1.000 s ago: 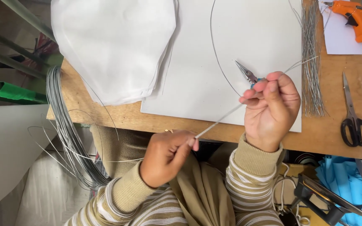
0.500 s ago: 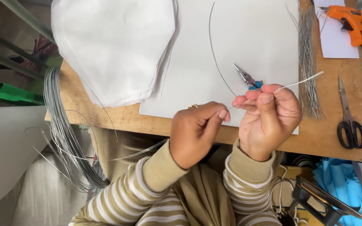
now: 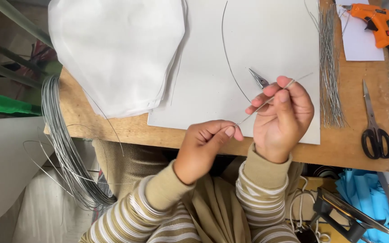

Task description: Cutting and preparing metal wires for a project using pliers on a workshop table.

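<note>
My right hand (image 3: 282, 119) grips a pair of small pliers (image 3: 259, 78), whose metal jaws stick out above the fingers, and also pinches a thin straight wire (image 3: 266, 101). My left hand (image 3: 203, 146) pinches the lower end of that same wire between thumb and forefinger. The wire runs diagonally up and to the right, past my right thumb. Both hands hover over the near edge of a wooden table (image 3: 127, 130), above a large white sheet (image 3: 212, 54).
A stack of white cut fabric pieces (image 3: 113, 49) lies at the left. A curved wire (image 3: 228, 54) rests on the sheet. A bundle of straight wires (image 3: 328, 67), black scissors (image 3: 374, 126) and an orange glue gun (image 3: 374, 20) lie right. A wire coil (image 3: 64, 148) hangs left.
My left hand slid up the wire close to the right hand, then drew back down and left along it. The right hand stayed in place holding pliers and wire.
</note>
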